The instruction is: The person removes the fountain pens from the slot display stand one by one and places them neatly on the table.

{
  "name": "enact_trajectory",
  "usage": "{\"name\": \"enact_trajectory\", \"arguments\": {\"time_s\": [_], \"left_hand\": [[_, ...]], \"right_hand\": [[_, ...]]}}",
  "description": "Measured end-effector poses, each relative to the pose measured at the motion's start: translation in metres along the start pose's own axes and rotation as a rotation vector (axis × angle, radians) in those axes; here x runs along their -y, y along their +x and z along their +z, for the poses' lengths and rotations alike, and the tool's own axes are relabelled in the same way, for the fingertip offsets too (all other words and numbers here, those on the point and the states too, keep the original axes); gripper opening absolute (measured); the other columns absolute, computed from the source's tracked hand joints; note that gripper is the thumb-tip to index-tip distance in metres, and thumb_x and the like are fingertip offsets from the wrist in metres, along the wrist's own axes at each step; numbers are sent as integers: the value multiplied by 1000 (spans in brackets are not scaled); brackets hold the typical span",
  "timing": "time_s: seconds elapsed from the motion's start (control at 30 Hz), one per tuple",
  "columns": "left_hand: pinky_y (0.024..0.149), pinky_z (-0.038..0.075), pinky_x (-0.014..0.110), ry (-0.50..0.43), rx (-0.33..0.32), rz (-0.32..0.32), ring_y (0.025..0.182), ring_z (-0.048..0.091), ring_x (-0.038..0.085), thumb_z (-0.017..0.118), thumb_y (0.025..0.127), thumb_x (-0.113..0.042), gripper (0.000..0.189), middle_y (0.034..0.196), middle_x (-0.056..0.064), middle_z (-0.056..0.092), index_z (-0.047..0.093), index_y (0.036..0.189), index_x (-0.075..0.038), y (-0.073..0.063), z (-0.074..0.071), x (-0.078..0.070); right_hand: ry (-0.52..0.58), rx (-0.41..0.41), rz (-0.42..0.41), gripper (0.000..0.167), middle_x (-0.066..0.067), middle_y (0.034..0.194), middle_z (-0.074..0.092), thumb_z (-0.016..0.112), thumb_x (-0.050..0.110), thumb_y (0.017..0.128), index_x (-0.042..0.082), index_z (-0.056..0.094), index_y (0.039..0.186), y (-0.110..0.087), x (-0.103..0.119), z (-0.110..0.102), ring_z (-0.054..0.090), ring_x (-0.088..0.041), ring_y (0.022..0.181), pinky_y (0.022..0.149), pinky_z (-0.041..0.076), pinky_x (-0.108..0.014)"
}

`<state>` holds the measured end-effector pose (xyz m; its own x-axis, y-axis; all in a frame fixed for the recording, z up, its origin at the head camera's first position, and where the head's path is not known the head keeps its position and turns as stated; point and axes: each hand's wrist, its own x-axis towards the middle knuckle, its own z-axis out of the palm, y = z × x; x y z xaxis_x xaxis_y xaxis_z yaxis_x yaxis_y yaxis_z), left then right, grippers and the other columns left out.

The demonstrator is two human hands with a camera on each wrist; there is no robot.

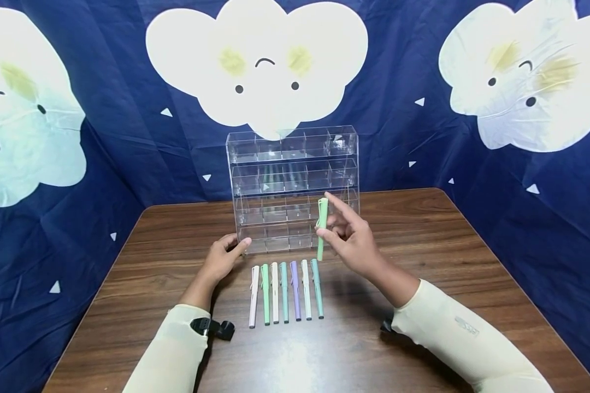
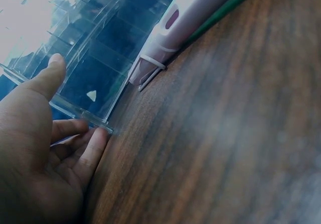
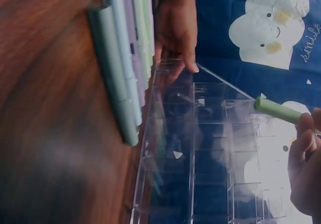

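Observation:
A clear acrylic rack (image 1: 275,215) with tiers of small compartments stands at the back of the table. My left hand (image 1: 222,257) holds its lower left corner; in the left wrist view the thumb lies along the front side and the fingers (image 2: 93,151) are at the bottom edge. My right hand (image 1: 356,240) pinches a light green pen (image 1: 323,214) between thumb and fingers, upright in front of the rack's lower right part. The index finger reaches to the pen's top. In the right wrist view the light green pen (image 3: 278,110) shows its lower end.
Several pastel pens lie side by side before the rack, from a pale pink pen (image 1: 253,297) at the left to a teal pen (image 1: 317,289) at the right. A blue curtain (image 1: 398,158) with cloud prints hangs behind the wooden table (image 1: 177,229).

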<state>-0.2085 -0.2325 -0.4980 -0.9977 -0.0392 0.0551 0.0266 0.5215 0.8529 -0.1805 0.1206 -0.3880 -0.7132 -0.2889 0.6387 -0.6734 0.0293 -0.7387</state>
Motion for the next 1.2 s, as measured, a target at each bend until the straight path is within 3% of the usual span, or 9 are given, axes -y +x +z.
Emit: {"name": "enact_trajectory", "arguments": {"time_s": [0.23, 0.33, 0.57, 0.83, 1.0, 1.2], "left_hand": [[97, 55, 35, -6, -7, -7, 109, 69, 25, 69, 108, -45, 52, 134, 19, 72, 72, 140, -4, 0, 0, -2], [103, 54, 40, -3, 0, -10, 116, 69, 30, 68, 108, -46, 56, 136, 20, 72, 70, 143, -3, 1, 1, -2], [106, 54, 44, -10, 19, -19, 120, 70, 33, 67, 109, -47, 58, 138, 21, 71, 67, 147, -3, 1, 1, -2], [109, 53, 48, 3, 23, -23, 123, 69, 35, 66, 109, -49, 62, 141, 22, 70, 65, 149, -2, -1, -1, -2], [107, 53, 45, 6, 25, -30, 122, 69, 34, 66, 109, -49, 61, 139, 21, 71, 65, 149, -3, -1, -1, -2], [105, 53, 43, 1, 16, -27, 120, 69, 34, 66, 109, -47, 59, 139, 21, 71, 66, 148, -3, -1, -1, -3]], "right_hand": [[15, 106, 167, 97, -19, 89, 60, 70, -11, 99, 19, 20, 177, -16, -2, -10, 51, -5, 52, 44, 50, -29], [-39, 128, 248, 94, -18, 92, 60, 71, -7, 100, 25, 25, 176, -23, -3, -14, 54, -8, 53, 46, 53, -32], [-97, 196, 343, 82, -20, 98, 62, 71, -5, 101, 19, 37, 172, -34, -9, -18, 62, -31, 54, 50, 59, -39], [-97, 216, 383, 77, -18, 92, 66, 79, -6, 95, 10, 46, 163, -44, -17, -18, 51, -5, 54, 46, 48, -24], [-98, 273, 430, 79, -16, 89, 66, 82, -4, 93, 6, 44, 161, -54, -28, -18, 47, -2, 55, 48, 44, -20], [-64, 306, 487, 77, -15, 88, 67, 81, -4, 93, 7, 44, 160, -59, -34, -16, 50, -4, 54, 47, 50, -23]]}}
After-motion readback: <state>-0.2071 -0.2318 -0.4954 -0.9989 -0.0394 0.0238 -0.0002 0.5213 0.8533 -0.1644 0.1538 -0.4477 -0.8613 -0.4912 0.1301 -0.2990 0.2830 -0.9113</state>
